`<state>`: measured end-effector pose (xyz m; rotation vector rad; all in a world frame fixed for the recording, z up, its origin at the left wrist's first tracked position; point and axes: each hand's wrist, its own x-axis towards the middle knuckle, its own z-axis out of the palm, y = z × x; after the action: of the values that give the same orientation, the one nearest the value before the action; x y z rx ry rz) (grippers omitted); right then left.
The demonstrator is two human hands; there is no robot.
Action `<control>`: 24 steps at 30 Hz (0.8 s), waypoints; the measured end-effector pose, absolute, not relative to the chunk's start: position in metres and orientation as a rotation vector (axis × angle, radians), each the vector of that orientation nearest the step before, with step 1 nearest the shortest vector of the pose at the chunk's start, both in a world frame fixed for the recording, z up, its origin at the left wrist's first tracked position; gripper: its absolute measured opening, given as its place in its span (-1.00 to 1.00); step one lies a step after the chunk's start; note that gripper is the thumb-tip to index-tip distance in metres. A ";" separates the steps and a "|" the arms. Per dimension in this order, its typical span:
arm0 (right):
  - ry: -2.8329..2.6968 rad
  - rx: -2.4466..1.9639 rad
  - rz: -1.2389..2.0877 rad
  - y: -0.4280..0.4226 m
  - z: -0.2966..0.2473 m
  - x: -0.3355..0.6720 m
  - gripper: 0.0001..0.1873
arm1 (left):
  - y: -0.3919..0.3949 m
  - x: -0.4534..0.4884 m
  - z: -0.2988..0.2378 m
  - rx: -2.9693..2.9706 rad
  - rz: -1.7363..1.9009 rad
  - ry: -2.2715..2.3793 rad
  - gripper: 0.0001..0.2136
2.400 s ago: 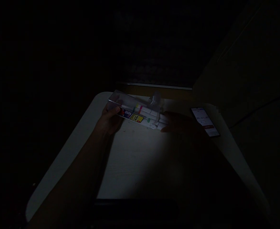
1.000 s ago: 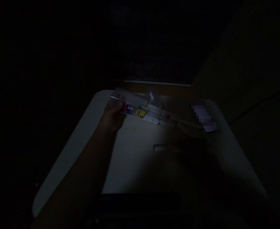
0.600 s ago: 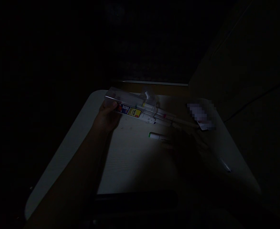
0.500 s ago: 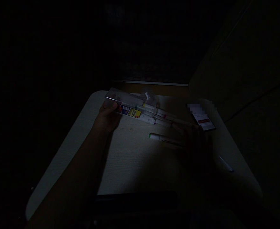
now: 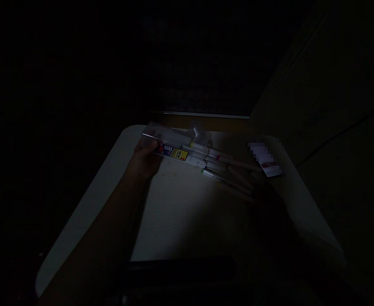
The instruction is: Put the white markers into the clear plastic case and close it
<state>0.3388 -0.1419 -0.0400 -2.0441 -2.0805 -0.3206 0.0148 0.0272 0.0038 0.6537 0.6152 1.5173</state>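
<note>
The scene is very dark. My left hand (image 5: 146, 158) is closed on the left end of a clear plastic marker case (image 5: 169, 142) with a yellow and blue label, held low over the white table (image 5: 174, 212). Several white markers (image 5: 220, 160) stick out of the case's open right end. A green-tipped marker (image 5: 217, 177) lies slanted just below them, its tip at the case mouth. My right hand (image 5: 261, 191) is in deep shadow at that marker's far end and seems to grip it.
A lit phone (image 5: 266, 160) lies on the table's far right. A dark flat object (image 5: 180, 270) sits at the table's near edge. Dark walls stand behind and to the right, and a thin cable runs along the right.
The green-tipped marker, lying loose on the table half a second ago, has moved up and left to the case mouth. My right hand went with it. The case stays in my left hand.
</note>
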 end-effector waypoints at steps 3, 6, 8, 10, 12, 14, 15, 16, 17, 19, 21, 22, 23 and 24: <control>-2.116 -2.037 -0.486 -0.135 -0.042 0.336 -0.29 | 0.028 0.014 0.003 0.639 1.532 0.619 -0.72; -2.135 -1.962 -0.644 -0.120 -0.031 0.326 -0.20 | 0.029 0.013 0.002 0.619 1.528 0.612 -0.75; -2.281 -1.820 -0.543 -0.101 -0.018 0.312 -0.14 | 0.030 0.013 0.002 0.615 1.524 0.591 -0.72; -2.461 -1.647 -0.350 -0.075 -0.006 0.294 -0.06 | 0.029 0.012 0.002 0.635 1.524 0.570 -0.67; -2.454 -1.580 -0.220 -0.048 0.002 0.275 -0.01 | 0.029 0.012 0.003 0.644 1.527 0.574 -0.64; -2.407 -1.532 -0.096 -0.026 0.004 0.260 0.03 | 0.029 0.011 0.003 0.623 1.540 0.601 -0.65; -2.418 -1.488 -0.039 -0.019 0.004 0.255 0.03 | 0.029 0.011 0.003 0.609 1.550 0.613 -0.66; -2.412 -1.473 0.008 -0.013 0.003 0.251 0.00 | 0.029 0.011 0.003 0.600 1.560 0.623 -0.68; -2.409 -1.466 0.040 -0.010 0.002 0.249 -0.03 | 0.030 0.010 0.003 0.598 1.568 0.630 -0.70; -2.384 -1.502 0.056 -0.009 0.000 0.247 -0.12 | 0.031 0.009 0.002 0.610 1.581 0.640 -0.76; -2.353 -1.561 0.028 -0.011 -0.001 0.247 -0.18 | 0.033 0.007 0.000 0.620 1.596 0.652 -0.81; -2.340 -1.587 0.013 -0.013 -0.001 0.247 -0.19 | 0.034 0.005 -0.002 0.619 1.608 0.658 -0.84; -2.333 -1.606 0.003 -0.014 -0.001 0.247 -0.20 | 0.035 0.004 -0.002 0.612 1.618 0.660 -0.87; -2.331 -1.617 0.000 -0.014 -0.002 0.248 -0.21 | 0.035 0.003 -0.003 0.602 1.632 0.656 -0.89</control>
<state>0.2479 -0.0140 -0.0021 -1.6172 -2.3307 -0.0005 0.0034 0.0355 -0.0033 0.6019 0.6561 1.6321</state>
